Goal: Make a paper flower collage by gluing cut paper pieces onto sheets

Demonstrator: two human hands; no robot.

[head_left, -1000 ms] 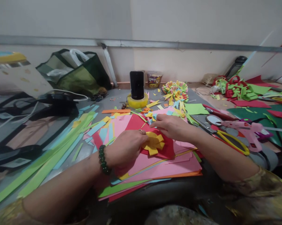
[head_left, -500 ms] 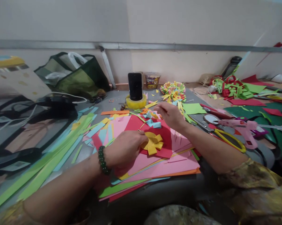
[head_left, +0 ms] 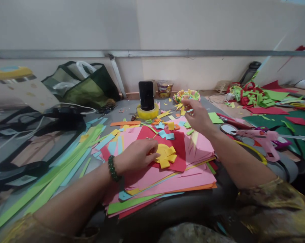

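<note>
A yellow paper piece with folded tabs point(head_left: 164, 156) lies on a red paper sheet point(head_left: 179, 145), over a stack of pink and other coloured papers point(head_left: 172, 184). My left hand point(head_left: 139, 152), below a green bead bracelet, pinches the left edge of the yellow piece. My right hand point(head_left: 196, 114) is raised above the far right part of the papers, its fingers apart and nothing visible in them. Blue folded pieces point(head_left: 166, 135) rest on the red sheet, just beyond the yellow piece.
A phone point(head_left: 146, 95) stands in a yellow tape roll point(head_left: 147, 112). Behind are a noodle cup point(head_left: 164, 88) and paper flowers point(head_left: 187, 95). At the right are a pink glue gun point(head_left: 266, 138) and a round mirror point(head_left: 228, 129). Long green strips point(head_left: 66, 165) lie left.
My right hand has moved right and away from me, and its fingers have spread. More small paper pieces show where it was. My left hand stays at the yellow piece.
</note>
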